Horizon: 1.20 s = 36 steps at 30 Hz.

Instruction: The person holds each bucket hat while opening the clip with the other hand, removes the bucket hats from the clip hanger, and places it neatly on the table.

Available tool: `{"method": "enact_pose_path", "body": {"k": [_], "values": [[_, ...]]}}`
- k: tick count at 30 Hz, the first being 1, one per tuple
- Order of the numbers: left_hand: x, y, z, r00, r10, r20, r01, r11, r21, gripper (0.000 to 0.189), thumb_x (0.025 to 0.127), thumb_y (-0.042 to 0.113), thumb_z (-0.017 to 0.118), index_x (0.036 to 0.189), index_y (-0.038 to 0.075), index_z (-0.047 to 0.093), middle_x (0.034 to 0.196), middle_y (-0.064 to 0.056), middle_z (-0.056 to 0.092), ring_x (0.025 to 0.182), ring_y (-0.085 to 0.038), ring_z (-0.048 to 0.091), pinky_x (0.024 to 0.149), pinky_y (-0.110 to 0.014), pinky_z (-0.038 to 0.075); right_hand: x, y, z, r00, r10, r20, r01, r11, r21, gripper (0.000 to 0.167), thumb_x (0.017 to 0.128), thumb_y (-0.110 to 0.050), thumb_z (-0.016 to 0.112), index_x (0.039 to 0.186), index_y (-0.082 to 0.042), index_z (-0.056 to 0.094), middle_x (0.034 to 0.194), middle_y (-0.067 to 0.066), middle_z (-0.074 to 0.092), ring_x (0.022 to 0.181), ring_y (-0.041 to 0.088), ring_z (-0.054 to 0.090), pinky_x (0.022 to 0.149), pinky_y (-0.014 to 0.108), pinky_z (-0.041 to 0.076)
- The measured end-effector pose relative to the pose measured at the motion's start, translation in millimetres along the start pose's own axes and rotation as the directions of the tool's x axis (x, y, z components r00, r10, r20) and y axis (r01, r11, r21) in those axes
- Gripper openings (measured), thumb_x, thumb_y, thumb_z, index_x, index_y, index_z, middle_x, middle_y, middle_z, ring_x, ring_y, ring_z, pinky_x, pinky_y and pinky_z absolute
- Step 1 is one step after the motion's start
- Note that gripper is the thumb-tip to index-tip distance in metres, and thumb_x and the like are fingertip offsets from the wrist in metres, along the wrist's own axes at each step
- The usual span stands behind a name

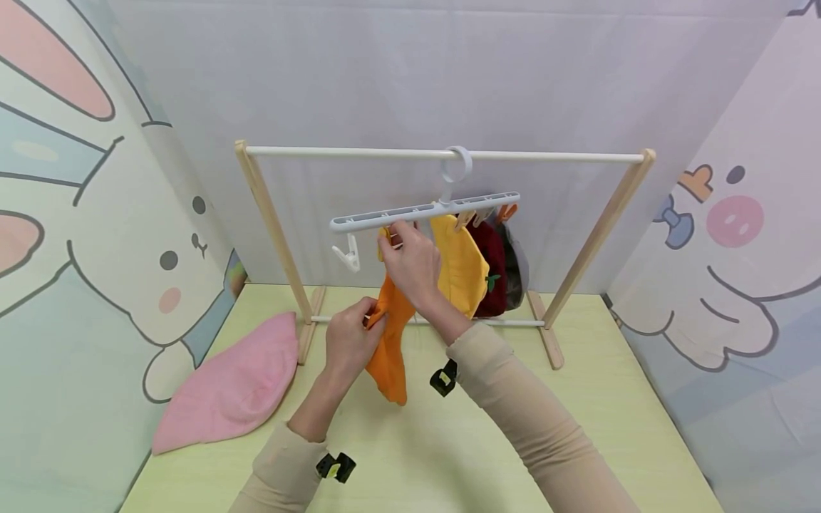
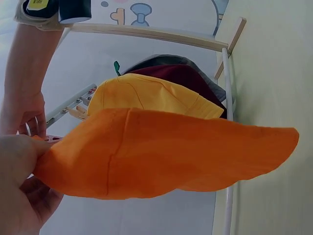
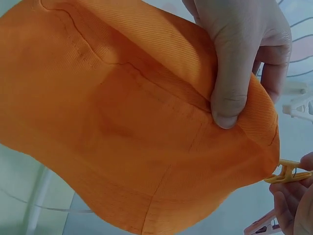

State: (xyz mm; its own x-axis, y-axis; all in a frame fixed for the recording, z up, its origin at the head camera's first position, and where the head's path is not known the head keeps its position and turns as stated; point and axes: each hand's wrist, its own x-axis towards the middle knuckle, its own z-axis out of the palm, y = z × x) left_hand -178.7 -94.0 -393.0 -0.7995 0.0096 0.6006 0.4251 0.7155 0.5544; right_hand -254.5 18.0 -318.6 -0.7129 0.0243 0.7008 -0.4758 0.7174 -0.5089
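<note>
My left hand (image 1: 351,338) pinches the edge of an orange bucket hat (image 1: 391,363), which hangs folded below the hanger (image 1: 391,216). The thumb lies flat on the fabric in the right wrist view. My right hand (image 1: 413,263) is just under the hanger bar, squeezing a yellow clothespin (image 3: 287,172) at the hat's upper corner. Beside it hang a yellow hat (image 1: 458,267), a dark red hat (image 1: 492,285) with a green leaf and a grey hat (image 1: 515,274). A white clothespin (image 1: 348,254) dangles unused at the bar's left end.
The hanger hooks over the white rail (image 1: 359,152) of a rack with wooden legs (image 1: 593,242). A pink hat (image 1: 234,388) lies on the pale table (image 1: 616,427), left of the rack. Cloth walls with cartoon animals stand on both sides.
</note>
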Motion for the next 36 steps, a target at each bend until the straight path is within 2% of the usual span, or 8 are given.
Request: {"method": "enact_pose_path", "body": {"k": [13,29,36], "values": [[-3.3,-8.2,-4.5,0.999,-0.023,0.022,0.022,0.999,0.031,0.010,0.076,0.012,0.073,0.083,0.008,0.067,0.075,-0.006,0.068,0.060,-0.017,0.063,0.055,-0.028,0.051,-0.4,0.6,-1.4,1.000,-0.001,0.012,0.001,1.000,-0.025,0.014,0.084,-0.029,0.063,0.080,-0.015,0.062,0.076,-0.003,0.070,0.068,0.011,0.065,0.050,0.028,0.045],[-8.7,-19.6,-10.7,0.995,-0.068,0.068,0.064,0.996,0.057,0.011,0.078,0.012,0.072,0.086,0.006,0.067,0.078,-0.008,0.069,0.063,-0.019,0.064,0.057,-0.030,0.053,-3.5,1.9,1.8,0.998,-0.027,0.062,0.025,0.999,0.025,0.015,0.083,-0.029,0.062,0.090,-0.015,0.062,0.079,-0.001,0.069,0.066,0.008,0.066,0.058,0.028,0.049],[-12.8,-26.4,-15.9,0.995,-0.074,0.068,0.067,0.992,0.107,0.010,0.077,0.009,0.071,0.086,0.007,0.068,0.077,-0.008,0.069,0.059,-0.019,0.061,0.055,-0.030,0.051,-4.4,3.2,4.1,0.996,-0.037,0.079,0.035,0.999,0.029,0.017,0.082,-0.029,0.062,0.092,-0.015,0.062,0.079,-0.002,0.068,0.065,0.008,0.065,0.056,0.025,0.049]]}}
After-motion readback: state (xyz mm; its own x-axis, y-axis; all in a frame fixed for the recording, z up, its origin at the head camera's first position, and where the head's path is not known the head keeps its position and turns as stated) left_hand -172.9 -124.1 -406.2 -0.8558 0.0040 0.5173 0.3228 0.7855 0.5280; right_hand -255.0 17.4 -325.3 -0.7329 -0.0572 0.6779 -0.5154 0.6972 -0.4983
